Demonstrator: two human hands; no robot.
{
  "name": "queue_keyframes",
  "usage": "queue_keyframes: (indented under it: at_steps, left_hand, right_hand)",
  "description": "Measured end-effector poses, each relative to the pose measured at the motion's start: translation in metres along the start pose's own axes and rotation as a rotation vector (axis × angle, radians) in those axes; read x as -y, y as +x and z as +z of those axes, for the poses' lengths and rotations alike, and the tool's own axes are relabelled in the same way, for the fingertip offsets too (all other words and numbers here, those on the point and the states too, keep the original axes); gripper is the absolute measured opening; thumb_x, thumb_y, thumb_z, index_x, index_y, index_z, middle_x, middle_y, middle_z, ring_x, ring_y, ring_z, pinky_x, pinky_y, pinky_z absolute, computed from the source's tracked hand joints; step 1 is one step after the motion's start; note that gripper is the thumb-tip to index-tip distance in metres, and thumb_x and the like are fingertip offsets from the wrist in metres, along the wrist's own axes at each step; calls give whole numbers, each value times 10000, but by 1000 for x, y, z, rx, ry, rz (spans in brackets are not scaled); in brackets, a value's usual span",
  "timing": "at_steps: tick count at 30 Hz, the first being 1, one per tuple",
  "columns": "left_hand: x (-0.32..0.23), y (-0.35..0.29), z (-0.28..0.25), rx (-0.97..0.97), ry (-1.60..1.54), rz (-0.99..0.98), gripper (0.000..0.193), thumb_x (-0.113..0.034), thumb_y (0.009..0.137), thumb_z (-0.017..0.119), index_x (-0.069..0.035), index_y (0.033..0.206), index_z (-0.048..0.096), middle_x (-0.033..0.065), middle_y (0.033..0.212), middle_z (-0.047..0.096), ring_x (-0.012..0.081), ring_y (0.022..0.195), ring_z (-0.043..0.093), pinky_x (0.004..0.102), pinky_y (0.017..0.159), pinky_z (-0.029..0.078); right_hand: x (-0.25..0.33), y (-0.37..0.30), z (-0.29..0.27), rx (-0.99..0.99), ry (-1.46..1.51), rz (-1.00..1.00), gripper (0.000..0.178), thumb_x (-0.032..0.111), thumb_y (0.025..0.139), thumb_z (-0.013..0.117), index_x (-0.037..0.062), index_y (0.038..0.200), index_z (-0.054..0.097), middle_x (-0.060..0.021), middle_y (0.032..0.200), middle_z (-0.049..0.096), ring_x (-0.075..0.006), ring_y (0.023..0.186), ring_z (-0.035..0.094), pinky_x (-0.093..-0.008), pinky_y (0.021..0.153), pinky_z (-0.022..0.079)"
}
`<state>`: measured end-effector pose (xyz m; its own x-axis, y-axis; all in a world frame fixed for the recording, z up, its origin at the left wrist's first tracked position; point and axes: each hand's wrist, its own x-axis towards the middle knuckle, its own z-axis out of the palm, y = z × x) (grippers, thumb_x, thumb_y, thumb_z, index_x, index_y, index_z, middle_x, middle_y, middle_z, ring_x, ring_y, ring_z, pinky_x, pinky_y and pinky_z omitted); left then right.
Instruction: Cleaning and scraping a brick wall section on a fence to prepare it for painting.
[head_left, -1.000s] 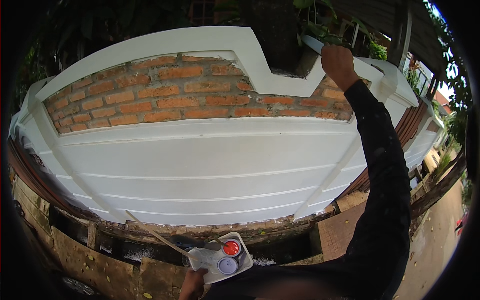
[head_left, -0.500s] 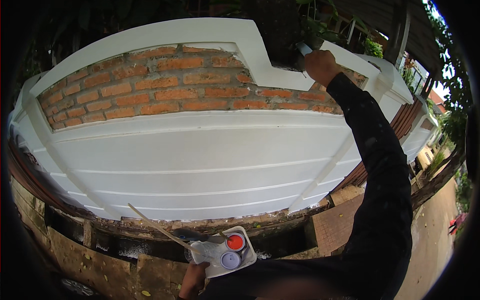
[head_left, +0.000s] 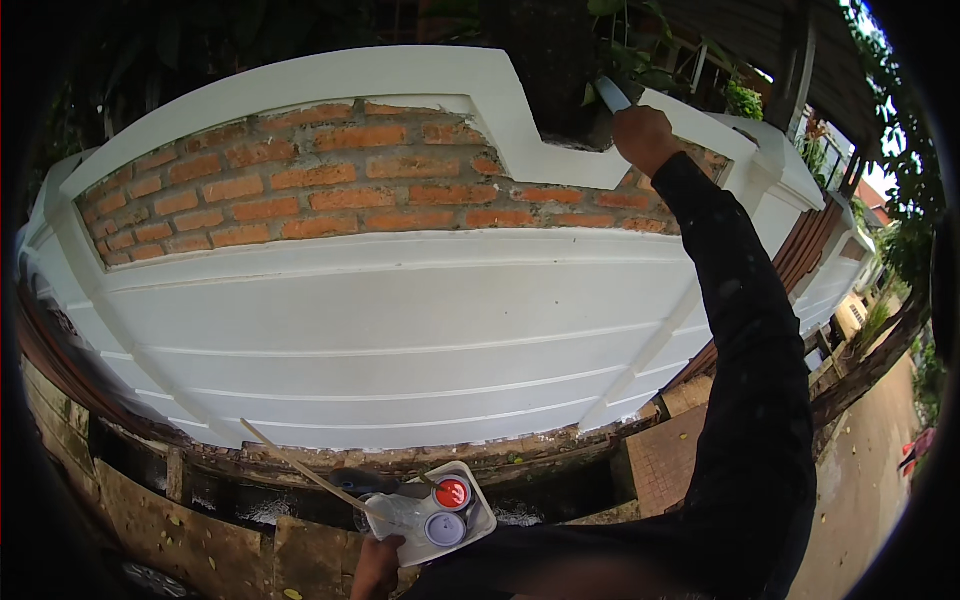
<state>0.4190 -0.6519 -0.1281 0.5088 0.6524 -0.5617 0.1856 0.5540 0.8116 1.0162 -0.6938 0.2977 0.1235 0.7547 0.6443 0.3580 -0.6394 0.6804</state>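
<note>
From where I stand, the work looks well along: the wall (head_left: 400, 310) is white across its broad face, and so is most of the coping (head_left: 330, 85) along its top. The bricks (head_left: 350, 175) are bare orange with grey joints, and a ragged edge shows where they meet the white near the notch. Whether anything is left to do on them I can't tell, nor can I see the coping's far side.

The tool (head_left: 613, 94), flat and pale blue, is up at the right side of that notch, near the dark trunk (head_left: 555, 60). The right hand (head_left: 645, 137) has its fingers closed round the near end. Its long axis slants from the hand toward the far left, with the free end pointing up and away from the person; I can't tell whether it touches anything.

Down at the near side, the left hand (head_left: 378, 565) grips the near left edge of the white tray (head_left: 420, 553). In it sit a red pot (head_left: 453, 492) and, just nearer, a pale pot (head_left: 445, 528); a stick (head_left: 318, 473) slants out toward the far left.
</note>
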Motion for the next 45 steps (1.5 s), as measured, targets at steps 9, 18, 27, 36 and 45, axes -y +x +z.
queue_keyframes:
  at_steps: [9, 18, 27, 36, 45]
  left_hand:
    - [-37, -25, 21, 21, 148, -50, 302, -67, 807, 600, 35, 1091, 620, 111, 992, 674, 246, 881, 616, 353, 810, 471]
    - [-28, -1, 14, 96, 134, -24, 293, -68, 820, 554, 66, 1078, 593, 114, 944, 647, 213, 819, 595, 333, 723, 465]
    - [-3, 26, 10, 141, 102, 36, 282, -68, 825, 562, 31, 1085, 603, 109, 921, 642, 205, 804, 590, 334, 708, 464]
    - [-35, 2, 10, 202, 826, 242, 360, -248, 911, 538, 12, 1140, 638, 220, 1086, 642, 343, 1005, 606, 424, 862, 465]
    - [-44, -1, 30, 134, 863, 7, 319, -112, 904, 474, -63, 1155, 663, 223, 983, 638, 353, 883, 602, 451, 801, 484]
  right_hand:
    - [-1, 18, -60, 653, 254, -79, 213, 91, 621, 697, -18, 804, 708, -227, 760, 674, -358, 700, 673, -447, 613, 539]
    - [22, -11, -34, 253, 58, -224, 129, 128, 770, 651, 9, 744, 696, -124, 667, 662, -268, 606, 657, -392, 541, 527]
    - [-15, 12, -88, 427, 469, -53, 540, 362, 834, 675, 109, 1306, 608, -112, 1036, 669, -276, 924, 656, -410, 817, 524]
    - [-35, -23, -44, 580, 105, -112, 384, 327, 848, 659, 88, 1148, 678, -123, 877, 679, -269, 836, 667, -397, 752, 544]
    - [1, 0, -28, 389, 450, -90, 348, 324, 870, 629, 85, 1123, 642, -108, 799, 676, -280, 782, 676, -422, 712, 547]
